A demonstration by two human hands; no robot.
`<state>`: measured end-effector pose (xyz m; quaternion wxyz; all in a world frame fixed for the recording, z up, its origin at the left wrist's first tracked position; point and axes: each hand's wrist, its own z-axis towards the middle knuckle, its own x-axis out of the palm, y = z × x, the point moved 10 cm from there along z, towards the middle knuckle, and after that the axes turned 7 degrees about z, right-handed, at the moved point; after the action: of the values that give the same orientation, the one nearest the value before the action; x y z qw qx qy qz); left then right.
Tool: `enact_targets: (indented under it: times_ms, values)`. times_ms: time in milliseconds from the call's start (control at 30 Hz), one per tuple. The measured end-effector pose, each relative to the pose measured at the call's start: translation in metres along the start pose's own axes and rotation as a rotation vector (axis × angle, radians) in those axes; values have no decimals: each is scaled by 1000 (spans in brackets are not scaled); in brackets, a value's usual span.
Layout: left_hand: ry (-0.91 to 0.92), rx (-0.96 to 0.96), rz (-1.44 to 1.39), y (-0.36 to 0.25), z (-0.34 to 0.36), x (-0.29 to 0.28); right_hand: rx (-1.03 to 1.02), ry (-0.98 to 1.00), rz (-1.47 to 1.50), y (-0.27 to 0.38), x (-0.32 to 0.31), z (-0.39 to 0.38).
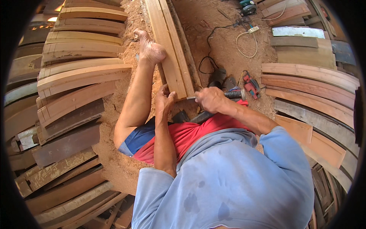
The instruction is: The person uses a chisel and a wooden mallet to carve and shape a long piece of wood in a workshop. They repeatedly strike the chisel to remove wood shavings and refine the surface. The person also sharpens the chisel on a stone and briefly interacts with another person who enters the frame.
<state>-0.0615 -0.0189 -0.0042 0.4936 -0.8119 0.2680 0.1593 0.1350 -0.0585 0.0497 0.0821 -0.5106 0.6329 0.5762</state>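
A long pale wooden plank (167,42) with a groove along its length runs away from me, its near end between my hands. My left hand (164,100) is closed on the left corner of that end, thumb toward the edge. My right hand (211,100) is a fist just right of the end. It grips a hand tool with a thin metal blade (190,97) that reaches to the plank's end; its handle is hidden in the fist. My bare left foot (152,51) rests against the plank's left side.
Stacked boards (84,76) line the left side, and more boards (309,80) line the right. Beyond my right hand lie a red power tool (251,86) and a dark cylindrical tool (233,94). A white socket block (253,29), cords and a teal power saw (248,7) lie farther off on sawdust.
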Motion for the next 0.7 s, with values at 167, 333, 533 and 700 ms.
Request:
enact_targets:
  times_ms: [167,333,533,700]
  values:
    - [-1,74,-134,8,8,7,138,-297,18,-33,-61,48]
    - [29,40,-70,35,16,7,62,-179,-44,-15,-30,45]
    - [82,84,-246,3,6,12,142,240,71,-12,46,-33]
    - [9,132,-264,36,11,17,312,-217,265,-69,-15,-21]
